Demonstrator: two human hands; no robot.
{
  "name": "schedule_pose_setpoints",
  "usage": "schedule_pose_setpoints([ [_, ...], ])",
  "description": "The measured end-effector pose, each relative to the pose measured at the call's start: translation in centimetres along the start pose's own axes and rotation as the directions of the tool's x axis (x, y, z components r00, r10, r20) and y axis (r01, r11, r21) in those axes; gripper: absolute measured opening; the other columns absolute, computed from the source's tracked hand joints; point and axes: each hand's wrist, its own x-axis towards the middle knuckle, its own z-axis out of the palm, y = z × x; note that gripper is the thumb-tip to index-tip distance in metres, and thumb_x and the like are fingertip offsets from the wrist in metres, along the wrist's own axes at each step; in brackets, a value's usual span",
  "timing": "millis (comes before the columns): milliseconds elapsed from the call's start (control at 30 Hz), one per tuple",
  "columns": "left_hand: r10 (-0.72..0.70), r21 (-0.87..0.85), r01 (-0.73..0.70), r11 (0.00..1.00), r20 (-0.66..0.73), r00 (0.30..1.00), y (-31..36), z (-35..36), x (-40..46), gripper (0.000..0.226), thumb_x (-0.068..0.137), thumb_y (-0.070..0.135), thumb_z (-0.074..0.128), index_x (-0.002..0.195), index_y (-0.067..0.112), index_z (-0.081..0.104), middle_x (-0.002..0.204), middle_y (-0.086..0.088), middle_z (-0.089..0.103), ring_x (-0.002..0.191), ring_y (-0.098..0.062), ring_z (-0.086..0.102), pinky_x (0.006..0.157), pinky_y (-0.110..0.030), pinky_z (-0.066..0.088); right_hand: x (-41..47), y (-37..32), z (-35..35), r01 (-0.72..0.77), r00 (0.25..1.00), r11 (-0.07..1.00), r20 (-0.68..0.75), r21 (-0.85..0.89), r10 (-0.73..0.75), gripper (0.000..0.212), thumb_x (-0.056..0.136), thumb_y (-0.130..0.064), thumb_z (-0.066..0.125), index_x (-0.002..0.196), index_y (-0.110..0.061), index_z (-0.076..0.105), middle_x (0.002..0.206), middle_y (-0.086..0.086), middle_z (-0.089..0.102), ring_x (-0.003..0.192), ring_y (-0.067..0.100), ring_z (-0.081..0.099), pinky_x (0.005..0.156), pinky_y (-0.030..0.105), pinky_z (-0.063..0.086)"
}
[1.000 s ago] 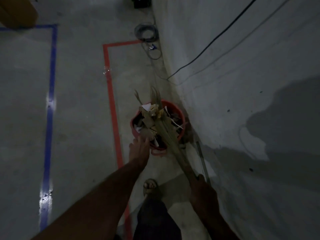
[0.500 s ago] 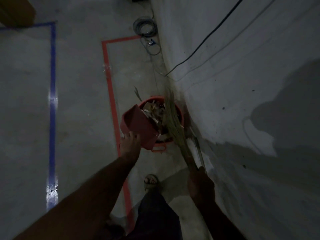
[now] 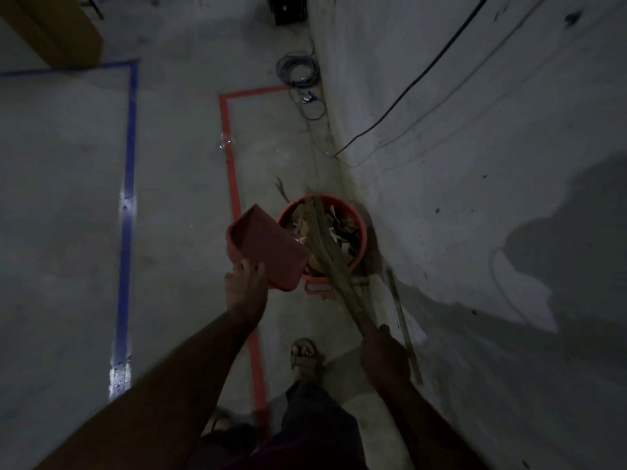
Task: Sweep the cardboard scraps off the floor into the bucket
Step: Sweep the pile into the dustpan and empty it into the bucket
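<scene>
A red bucket (image 3: 361, 228) stands on the floor against the wall, filled with cardboard scraps (image 3: 342, 228). My left hand (image 3: 246, 288) grips the near end of a red dustpan (image 3: 264, 247), tilted beside the bucket's left rim. My right hand (image 3: 383, 354) holds the handle of a straw broom (image 3: 325, 252). Its bristles reach into the bucket over the scraps.
Red tape (image 3: 234, 184) and blue tape (image 3: 127, 212) mark lines on the concrete floor. The wall (image 3: 475, 164) rises right of the bucket, with a black cable (image 3: 407, 89) on it. Coiled wires (image 3: 298, 69) lie farther along the wall. A thin stick (image 3: 403, 320) leans near my sandalled foot (image 3: 305, 356).
My left hand has lifted the dustpan off the bucket and drawn it back to the left. The broom's bristles have stayed over the bucket.
</scene>
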Motion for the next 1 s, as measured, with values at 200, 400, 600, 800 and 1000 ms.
schedule_pose_setpoints([
  [200, -0.093, -0.161, 0.072, 0.984, -0.125, 0.988, -5.1, 2.1, -4.6, 0.054, 0.076, 0.004, 0.07, 0.129, 0.004, 0.061, 0.115, -0.026, 0.059, 0.09, -0.042, 0.061, 0.071, -0.047, 0.052, -1.1, -0.3, -0.4, 0.076, 0.995, 0.995, -0.063, 0.067, -0.071, 0.046, 0.092, -0.022, 0.061, 0.137, -0.018, 0.053, 0.088, 0.004, 0.059, 0.06, 0.014, 0.052, 0.05, 0.024, 0.033],
  [400, -0.253, -0.323, 0.181, 0.929, -0.198, 0.947, -10.5, 4.4, -10.4, 0.044, 0.073, -0.002, 0.066, 0.115, 0.009, 0.063, 0.097, -0.018, 0.059, 0.075, -0.039, 0.059, 0.062, -0.044, 0.051, -4.0, -4.0, -0.8, 0.176, 0.983, 0.983, -0.062, 0.055, -0.172, 0.044, 0.097, -0.035, 0.047, 0.139, -0.024, 0.048, 0.105, 0.003, 0.056, 0.086, 0.023, 0.062, 0.067, 0.034, 0.045],
  [600, -0.485, -0.433, 0.372, 0.821, -0.183, 0.855, -17.3, 6.6, -16.7, 0.045, 0.073, -0.004, 0.066, 0.115, 0.012, 0.062, 0.098, -0.016, 0.059, 0.08, -0.038, 0.06, 0.063, -0.045, 0.05, -4.6, -13.0, -0.8, 0.452, 0.882, 0.89, -0.114, -0.064, -0.457, 0.049, 0.079, -0.028, 0.072, 0.125, -0.015, 0.066, 0.098, 0.011, 0.066, 0.076, 0.029, 0.065, 0.062, 0.039, 0.055],
  [800, -0.683, -0.503, 0.535, 0.679, -0.164, 0.712, -26.4, 9.3, -24.6, 0.052, 0.064, -0.003, 0.076, 0.114, 0.01, 0.065, 0.091, -0.013, 0.059, 0.072, -0.034, 0.061, 0.057, -0.039, 0.051, -8.4, -24.6, -1.4, 0.623, 0.756, 0.767, -0.136, -0.153, -0.64, 0.031, 0.078, -0.026, 0.078, 0.102, -0.01, 0.068, 0.084, 0.01, 0.061, 0.057, 0.027, 0.061, 0.043, 0.031, 0.042],
  [1000, -0.827, -0.541, 0.666, 0.514, -0.104, 0.553, -35.2, 13.8, -32.8, 0.056, 0.061, -0.005, 0.076, 0.114, 0.01, 0.067, 0.09, -0.012, 0.059, 0.071, -0.032, 0.061, 0.055, -0.039, 0.049, -14.2, -36.1, 0.6, 0.756, 0.628, 0.641, -0.131, -0.133, -0.767, 0.05, 0.096, -0.039, 0.051, 0.145, -0.031, 0.044, 0.097, 0.002, 0.053, 0.073, 0.026, 0.064, 0.057, 0.037, 0.042],
])
